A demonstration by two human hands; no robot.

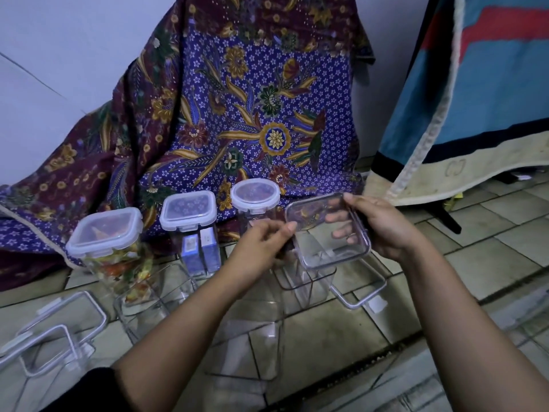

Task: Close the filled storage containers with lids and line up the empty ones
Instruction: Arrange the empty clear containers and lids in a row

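Observation:
I hold a clear empty square container (322,251) above the floor, tilted, its open mouth facing me. My right hand (386,230) grips its right wall, fingers showing through the plastic. My left hand (261,242) pinches its left rim. Behind stand three lidded containers in a row: one with colourful contents (105,233), one with blue boxes (190,212), and a round-lidded one (255,194), partly hidden by my left hand. Clear empty containers stand in front at the left (139,307) and centre (249,337).
Clear frame-like lids or rims (59,331) lie at the lower left, and another (359,292) is right of the held container. A batik cloth (237,114) drapes behind the row. A blue and red towel (475,84) hangs at the right over the tiled floor (490,233).

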